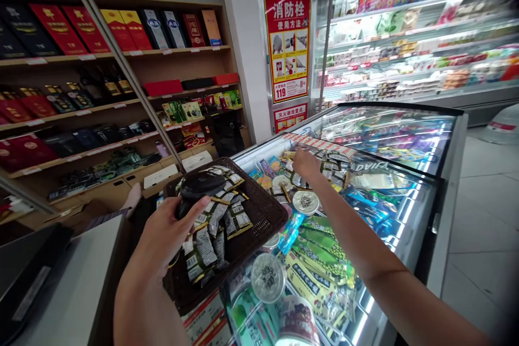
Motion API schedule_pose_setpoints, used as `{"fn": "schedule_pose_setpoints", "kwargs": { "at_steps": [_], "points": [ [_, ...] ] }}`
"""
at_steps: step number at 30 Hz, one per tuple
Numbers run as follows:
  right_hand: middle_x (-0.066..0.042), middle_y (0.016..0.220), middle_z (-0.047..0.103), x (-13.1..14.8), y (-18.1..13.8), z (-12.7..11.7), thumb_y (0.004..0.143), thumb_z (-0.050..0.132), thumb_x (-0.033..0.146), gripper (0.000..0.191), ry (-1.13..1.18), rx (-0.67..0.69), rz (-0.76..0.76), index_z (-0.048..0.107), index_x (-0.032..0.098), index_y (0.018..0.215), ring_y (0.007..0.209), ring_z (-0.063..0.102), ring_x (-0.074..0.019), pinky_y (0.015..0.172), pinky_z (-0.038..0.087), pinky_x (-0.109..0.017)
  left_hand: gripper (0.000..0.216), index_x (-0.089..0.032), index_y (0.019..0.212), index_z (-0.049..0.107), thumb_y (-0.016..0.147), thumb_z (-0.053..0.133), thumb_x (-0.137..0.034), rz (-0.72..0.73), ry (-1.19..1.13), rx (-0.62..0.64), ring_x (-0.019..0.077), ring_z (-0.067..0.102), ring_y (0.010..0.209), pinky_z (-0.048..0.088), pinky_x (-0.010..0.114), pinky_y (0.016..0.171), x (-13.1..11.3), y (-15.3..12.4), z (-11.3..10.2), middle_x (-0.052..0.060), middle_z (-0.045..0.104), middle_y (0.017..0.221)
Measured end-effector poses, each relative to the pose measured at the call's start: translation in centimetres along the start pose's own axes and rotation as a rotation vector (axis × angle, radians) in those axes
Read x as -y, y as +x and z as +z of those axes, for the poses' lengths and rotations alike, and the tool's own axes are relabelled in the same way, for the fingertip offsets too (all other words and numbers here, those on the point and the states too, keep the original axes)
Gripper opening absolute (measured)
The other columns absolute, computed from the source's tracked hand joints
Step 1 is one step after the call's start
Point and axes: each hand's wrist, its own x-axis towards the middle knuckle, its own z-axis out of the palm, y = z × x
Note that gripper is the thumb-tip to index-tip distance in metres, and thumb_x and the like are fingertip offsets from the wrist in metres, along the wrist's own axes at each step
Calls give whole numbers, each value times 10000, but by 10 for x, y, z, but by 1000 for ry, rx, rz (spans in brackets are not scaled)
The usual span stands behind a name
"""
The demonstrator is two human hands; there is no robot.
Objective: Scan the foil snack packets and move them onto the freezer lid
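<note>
My left hand [164, 240] grips a dark handheld device [200, 186] over a dark woven basket [265, 216] that holds several black and silver wrapped ice bars [214, 227]. The basket rests on the edge of an open chest freezer [441, 184]. My right hand [305, 165] reaches far into the freezer and touches packets at its back row; whether it holds one I cannot tell. Around it lie round lidded cups [305, 201] and green wrapped bars [324, 248].
Wooden shelves [121, 102] with boxed goods fill the left wall. A grey counter [77, 281] lies at the lower left. A red fire-hydrant sign [287, 46] hangs behind the freezer. A lit refrigerated display [413, 38] runs along the back right; tiled floor [482, 216] lies beside the freezer.
</note>
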Motion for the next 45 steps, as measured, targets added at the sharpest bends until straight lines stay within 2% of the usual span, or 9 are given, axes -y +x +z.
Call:
{"fn": "schedule_pose_setpoints", "kwargs": {
  "at_steps": [3, 5, 13, 16, 20, 24, 29, 35, 45],
  "points": [
    [-196, 975, 638, 17, -16, 11, 833, 590, 70, 112, 77, -56, -119, 587, 147, 914, 1099, 566, -329, 975, 381, -459, 532, -241, 700, 623, 672, 607, -771, -72, 242, -63, 221, 553, 494, 353, 279, 471, 14, 9, -14, 13, 562, 515],
    [-154, 942, 644, 37, -35, 23, 836, 637, 114, 81, 243, 29, -220, 594, 173, 872, 1032, 586, -287, 962, 401, -421, 533, -246, 702, 638, 664, 607, -777, -107, 299, -92, 246, 565, 490, 353, 289, 474, 20, 10, -22, 29, 569, 509],
    [2, 795, 652, 94, -123, 66, 854, 682, 342, 158, 941, 1006, -201, 682, 227, 962, 691, 614, -134, 625, 497, -236, 454, -251, 619, 615, 678, 653, -700, -63, 208, -137, 227, 554, 499, 330, 270, 484, 6, -6, -21, 19, 572, 488],
    [-20, 805, 679, 95, -126, 64, 857, 682, 363, 183, 1028, 1118, -86, 723, 187, 886, 717, 637, -129, 646, 515, -227, 452, -246, 634, 630, 699, 639, -693, -20, 201, -138, 218, 561, 518, 325, 264, 486, -2, -12, -16, 15, 586, 508],
    [-30, 826, 716, 90, -115, 63, 831, 697, 290, 140, 1081, 970, 45, 754, 164, 812, 695, 630, -115, 697, 516, -235, 442, -243, 690, 632, 707, 644, -684, -33, 167, -90, 205, 556, 514, 333, 256, 488, -7, -13, -14, -8, 556, 495],
    [-14, 733, 700, 82, -93, 61, 708, 753, 158, 55, 1008, 626, 37, 758, 163, 762, 643, 593, -124, 657, 501, -255, 482, -235, 711, 597, 687, 652, -713, -64, 81, -23, 179, 522, 491, 338, 252, 479, -2, -9, -10, -26, 540, 486],
    [16, 667, 629, 75, -60, 33, 761, 670, 133, 35, 1109, 313, 141, 688, 162, 770, 630, 589, -112, 642, 518, -252, 541, -228, 703, 537, 661, 651, -755, -35, -99, 59, 134, 451, 476, 323, 232, 466, -2, -6, 3, -57, 504, 474],
    [9, 731, 623, 71, -42, 7, 762, 658, 102, 57, 1238, 222, 247, 632, 152, 772, 678, 607, -106, 676, 543, -261, 488, -225, 721, 548, 687, 668, -697, 34, -174, 73, 134, 454, 473, 327, 234, 465, -10, -3, 18, -63, 495, 469],
    [-7, 735, 635, 59, -31, 11, 757, 640, 151, 49, 1068, 214, 137, 657, 163, 802, 718, 615, -144, 698, 547, -296, 528, -238, 694, 514, 690, 631, -753, 20, -88, 79, 144, 471, 504, 339, 232, 464, -4, 5, 21, -57, 495, 481]
  ]
}}
